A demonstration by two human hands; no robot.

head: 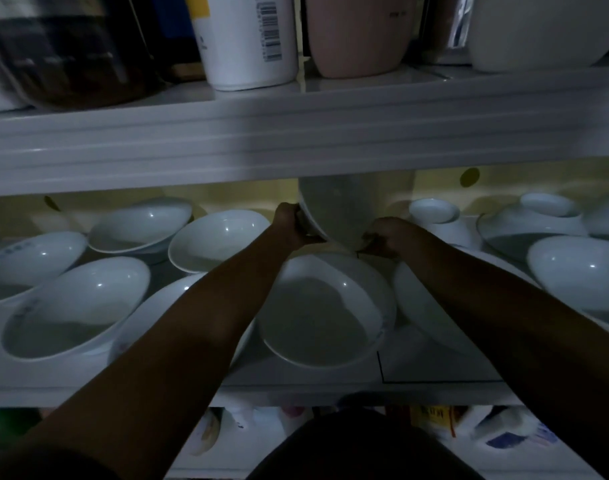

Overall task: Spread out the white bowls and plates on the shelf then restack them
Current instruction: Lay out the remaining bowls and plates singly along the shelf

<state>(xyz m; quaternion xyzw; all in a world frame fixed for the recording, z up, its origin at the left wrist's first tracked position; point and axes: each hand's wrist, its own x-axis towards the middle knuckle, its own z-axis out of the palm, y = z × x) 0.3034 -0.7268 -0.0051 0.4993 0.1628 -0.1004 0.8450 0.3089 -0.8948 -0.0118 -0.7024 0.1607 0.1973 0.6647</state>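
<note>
Head view: we grip a tilted white bowl (337, 209) at the back middle of the shelf (88, 382), left hand (291, 225) on its left rim, right hand (387, 235) pinching its lower right edge, above a plate (323, 310); other bowls (74, 306) lie spread either side.

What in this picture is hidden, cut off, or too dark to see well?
All in the head view:
- Tilted plate: its top is hidden behind the upper shelf.
- Fingers of left hand and right hand: dark, partly behind the plate's rim.
- Bowl: mostly covered by the left forearm.
- Dark jar: cut off by the top edge, blurred.
- Bottles below: dark, labels unreadable.
</note>
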